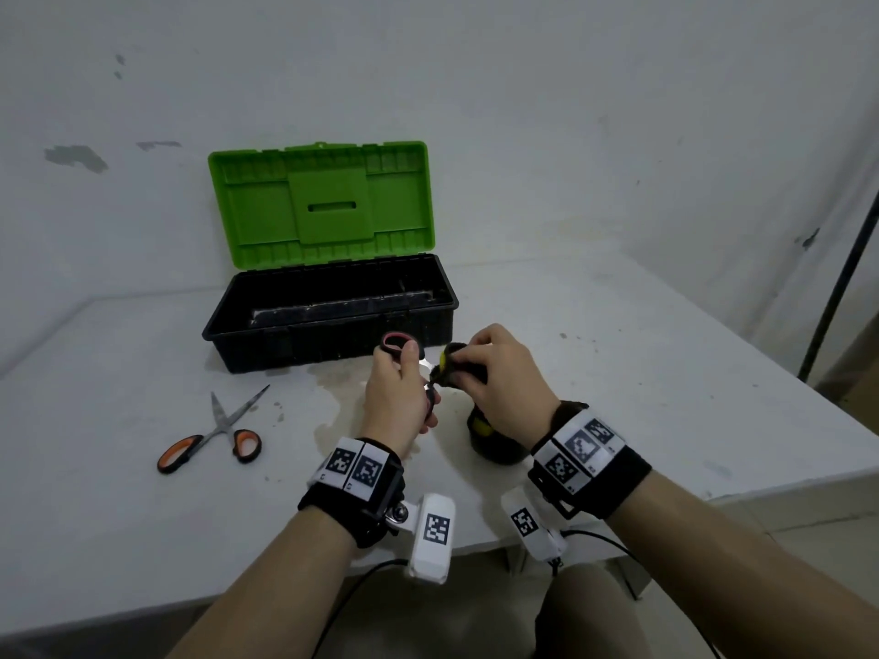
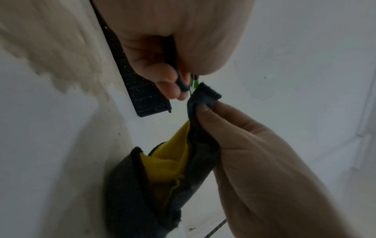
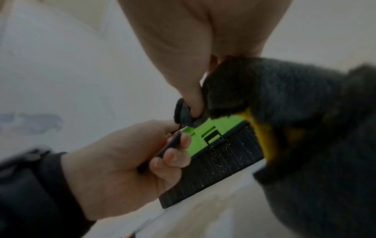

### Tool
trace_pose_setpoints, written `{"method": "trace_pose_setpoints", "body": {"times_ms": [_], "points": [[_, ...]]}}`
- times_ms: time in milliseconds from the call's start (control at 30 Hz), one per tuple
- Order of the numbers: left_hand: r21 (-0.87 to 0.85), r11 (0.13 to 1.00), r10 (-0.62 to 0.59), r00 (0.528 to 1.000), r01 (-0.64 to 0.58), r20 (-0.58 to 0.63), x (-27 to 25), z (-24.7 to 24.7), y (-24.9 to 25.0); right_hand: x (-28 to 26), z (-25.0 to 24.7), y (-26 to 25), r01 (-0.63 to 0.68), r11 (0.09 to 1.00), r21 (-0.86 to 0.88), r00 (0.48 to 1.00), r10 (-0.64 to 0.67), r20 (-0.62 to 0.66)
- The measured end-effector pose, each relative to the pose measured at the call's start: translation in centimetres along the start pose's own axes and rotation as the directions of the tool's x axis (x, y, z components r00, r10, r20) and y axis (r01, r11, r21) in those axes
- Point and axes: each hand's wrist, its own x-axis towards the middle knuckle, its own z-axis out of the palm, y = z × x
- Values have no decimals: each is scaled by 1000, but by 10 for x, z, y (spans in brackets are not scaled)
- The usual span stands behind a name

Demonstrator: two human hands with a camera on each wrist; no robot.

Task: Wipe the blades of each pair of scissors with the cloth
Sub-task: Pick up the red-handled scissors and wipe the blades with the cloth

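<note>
My left hand [image 1: 404,397] grips the black handles of a pair of scissors [image 1: 397,343] with a pink-lined loop, held above the table in front of the toolbox. Its blades point right and are mostly hidden inside the dark grey and yellow cloth [image 1: 452,363]. My right hand [image 1: 499,373] pinches that cloth around the blades; the cloth's lower end [image 1: 494,439] hangs down to the table. In the left wrist view the cloth [image 2: 183,161] hangs from the right hand's fingers [image 2: 209,111]. A second pair, the orange-handled scissors [image 1: 214,435], lies open on the table at the left.
An open toolbox with a black base [image 1: 328,316] and a green lid [image 1: 323,202] stands at the back of the white table [image 1: 642,373]. A pale stain marks the table under my hands. A dark pole [image 1: 842,278] leans at the far right.
</note>
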Motion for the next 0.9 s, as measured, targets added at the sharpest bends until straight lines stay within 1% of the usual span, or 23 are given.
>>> {"method": "trace_pose_setpoints", "body": {"times_ms": [167,233,300,333,400,500,633,767,833,900], "points": [[12,1000,0,1000,0,3,0,1,0,-2,5,-4,31,999,-33,999,-31,-11],[3,1000,7,1000,-7,8,-1,3,1,-2,7,-6,23,999,-23,998,-24,-58],[-8,1000,19,1000,-19,15,-2,5,2,-2,7,-7,7,999,33,994,-3,-110],[-11,1000,22,1000,-21,18,-3,5,3,-3,7,-7,26,998,50,992,-19,-128],[-8,1000,23,1000,-22,18,-4,6,5,-4,9,-6,101,995,5,984,-99,-150],[15,1000,27,1000,-27,7,-3,5,7,-7,11,-5,139,989,-48,981,-144,-132],[-19,1000,24,1000,-24,10,-8,6,7,-4,7,-3,143,990,-17,982,-144,-124],[-31,999,44,999,-44,2,-12,8,5,-3,8,-2,176,983,-40,977,-180,-111],[-34,998,48,999,-49,-7,-13,7,4,-2,5,1,158,986,-44,977,-163,-136],[-36,998,53,999,-54,-6,-13,6,3,4,-4,10,66,998,-22,980,-69,-186]]}}
